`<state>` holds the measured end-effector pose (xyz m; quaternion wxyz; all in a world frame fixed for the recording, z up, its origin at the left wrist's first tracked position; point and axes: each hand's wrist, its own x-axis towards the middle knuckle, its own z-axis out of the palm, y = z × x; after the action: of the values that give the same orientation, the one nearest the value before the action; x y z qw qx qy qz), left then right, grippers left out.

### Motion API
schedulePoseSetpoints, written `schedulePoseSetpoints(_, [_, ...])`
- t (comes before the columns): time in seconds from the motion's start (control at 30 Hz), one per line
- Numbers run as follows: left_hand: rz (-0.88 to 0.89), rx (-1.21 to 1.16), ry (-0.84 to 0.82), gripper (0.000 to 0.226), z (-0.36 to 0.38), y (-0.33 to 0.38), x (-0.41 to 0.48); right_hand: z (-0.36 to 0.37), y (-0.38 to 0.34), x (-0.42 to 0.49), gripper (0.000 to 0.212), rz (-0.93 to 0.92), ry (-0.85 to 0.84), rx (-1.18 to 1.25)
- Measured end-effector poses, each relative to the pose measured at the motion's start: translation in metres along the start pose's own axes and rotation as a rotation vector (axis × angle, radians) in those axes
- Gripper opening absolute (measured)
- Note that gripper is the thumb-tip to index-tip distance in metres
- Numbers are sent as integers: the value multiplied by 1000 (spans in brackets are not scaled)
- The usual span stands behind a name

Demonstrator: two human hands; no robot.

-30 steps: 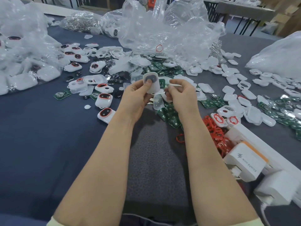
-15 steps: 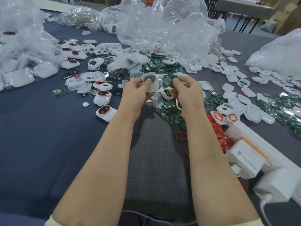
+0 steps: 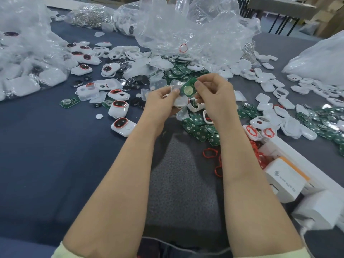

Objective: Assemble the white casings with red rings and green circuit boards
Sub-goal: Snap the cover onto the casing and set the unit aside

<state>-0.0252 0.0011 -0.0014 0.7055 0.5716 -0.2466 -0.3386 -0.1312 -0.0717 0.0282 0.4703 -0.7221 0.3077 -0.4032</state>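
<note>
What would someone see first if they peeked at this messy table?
Right in the middle, the right hand pinches a green circuit board close to the white casing that the left hand holds. Behind them a big crumpled clear plastic bag towers over the table, and bright red rings lie piled by the right forearm.

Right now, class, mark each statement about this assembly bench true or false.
1. The right hand pinches a green circuit board. True.
2. The left hand is empty. False: it holds a white casing.
3. The loose red rings lie left of both arms. False: they lie beside the right forearm.
4. Several ringed casings lie on the blue cloth. True.
</note>
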Motion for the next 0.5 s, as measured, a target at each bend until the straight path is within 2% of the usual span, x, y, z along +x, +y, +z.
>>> schedulePoseSetpoints(0.13, [-61,24,25,26,1,1,2,1,1,-1,17,-65,-36,-100])
schedulePoseSetpoints(0.3, [-29,54,-26,32,1,2,-3,3,1,-3,21,-110,-83,-155])
schedulePoseSetpoints(0.5, [-53,35,-46,30,2,4,-5,5,5,-2,10,-104,-129,-213])
